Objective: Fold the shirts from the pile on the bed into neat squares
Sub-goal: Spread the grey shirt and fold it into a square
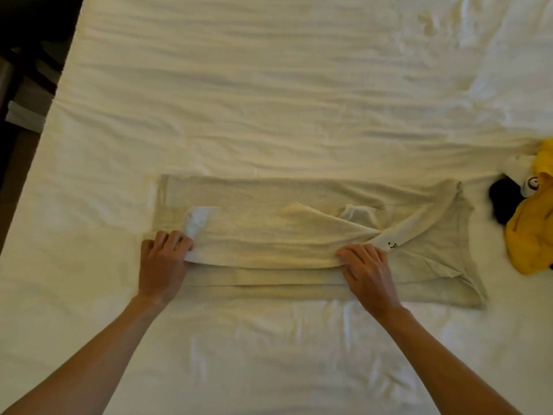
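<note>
The left hand (pixel 163 259) pinched the near fold of the shirt (pixel 269 235) at its left end, fingers curled over the edge. The right hand (pixel 366 271) gripped the same fold toward the right, fingers bent onto the cloth just short of the neckline. Both hands sat on the shirt's near side.

The shirt lay directly ahead of the hands on the bed (pixel 269 85), its long axis running left to right, hem left and collar right. Neither hand was clearly nearer; each held one end of the folded long edge. The next fold, in my judgement, would run across that long axis.

The shirt was pale beige, already narrowed into a long band, a sleeve tucked across the middle, the collar end looser and uneven. The pile (pixel 529 217), yellow and dark cloth, lay right of the collar, apart from it.
</note>
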The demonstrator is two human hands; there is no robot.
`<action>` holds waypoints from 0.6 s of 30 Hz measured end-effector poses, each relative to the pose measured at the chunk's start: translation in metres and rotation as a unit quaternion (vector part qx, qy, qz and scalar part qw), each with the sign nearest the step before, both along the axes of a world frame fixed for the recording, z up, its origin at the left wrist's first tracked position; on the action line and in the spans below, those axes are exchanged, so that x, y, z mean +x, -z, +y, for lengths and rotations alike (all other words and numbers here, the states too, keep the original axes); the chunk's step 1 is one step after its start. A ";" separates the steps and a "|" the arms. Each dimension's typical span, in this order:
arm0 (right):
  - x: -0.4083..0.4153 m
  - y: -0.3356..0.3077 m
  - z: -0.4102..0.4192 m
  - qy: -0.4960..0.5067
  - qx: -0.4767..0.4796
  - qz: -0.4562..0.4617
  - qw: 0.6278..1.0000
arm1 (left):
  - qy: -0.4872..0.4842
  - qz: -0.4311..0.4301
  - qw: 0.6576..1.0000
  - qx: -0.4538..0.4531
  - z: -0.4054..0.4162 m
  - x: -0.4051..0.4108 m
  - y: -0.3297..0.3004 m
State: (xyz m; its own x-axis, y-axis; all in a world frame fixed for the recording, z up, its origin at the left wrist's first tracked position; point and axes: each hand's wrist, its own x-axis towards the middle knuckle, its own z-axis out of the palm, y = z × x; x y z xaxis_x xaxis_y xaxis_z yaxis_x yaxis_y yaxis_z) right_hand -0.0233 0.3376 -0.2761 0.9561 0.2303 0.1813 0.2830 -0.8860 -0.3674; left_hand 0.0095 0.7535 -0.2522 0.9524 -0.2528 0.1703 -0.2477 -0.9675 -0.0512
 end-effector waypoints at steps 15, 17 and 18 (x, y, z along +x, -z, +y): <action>-0.005 -0.008 0.000 0.076 -0.065 0.055 0.993 | -0.200 0.299 0.920 0.155 0.002 0.005 -0.034; -0.006 -0.007 0.003 0.085 -0.061 0.064 0.992 | -0.270 0.294 0.899 0.183 -0.029 0.008 -0.047; -0.007 -0.006 0.004 0.086 -0.053 0.061 0.993 | -0.281 0.283 0.902 0.166 -0.053 0.011 -0.052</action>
